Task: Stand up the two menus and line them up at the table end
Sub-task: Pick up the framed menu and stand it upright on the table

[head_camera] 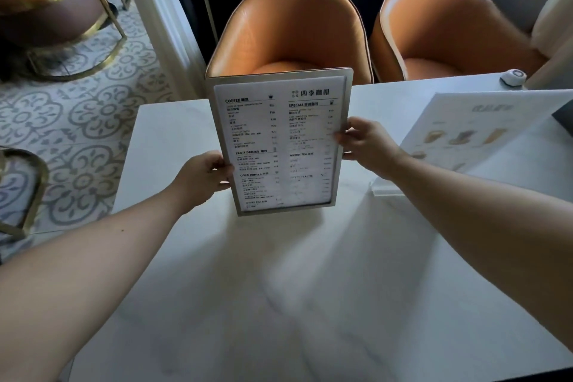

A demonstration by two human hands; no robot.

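Left grip (203, 175): fingers wrapped round the left edge of the framed drinks menu (280, 143), low on that side, thumb on the printed face. Bare forearm runs in from the bottom-left corner.

Framed drinks menu sits between the two grips, upright, portrait, tilted slightly so its top leans left. Metal-coloured frame, white sheet, two columns of black text, headings like COFFEE, FRUIT DRINKS, SPECIAL readable. Bottom edge is at or just above the white worktop (279, 288); can't tell if it touches. It's over the far half of the worktop, in front of the left orange chair (291, 31).

Right grip (367, 146): closed on the menu's right edge, higher up than the left grip, fingertips on the face, thumb side hidden behind the frame. Forearm comes in from the right edge.

Right of the right grip: second menu (483, 127), a white sheet with blurred pictures of drinks, in a clear stand, leaning back, standing on the worktop. Its clear base shows just under the right forearm. Well apart from the framed one, not aligned with it.

Beyond that, at the far right worktop edge: small round white call button (513, 76). Dark object at the right edge, cropped, can't identify.

Behind: second orange chair (449, 31) right of the first. Patterned floor tiles (77, 115) left of the left grip.
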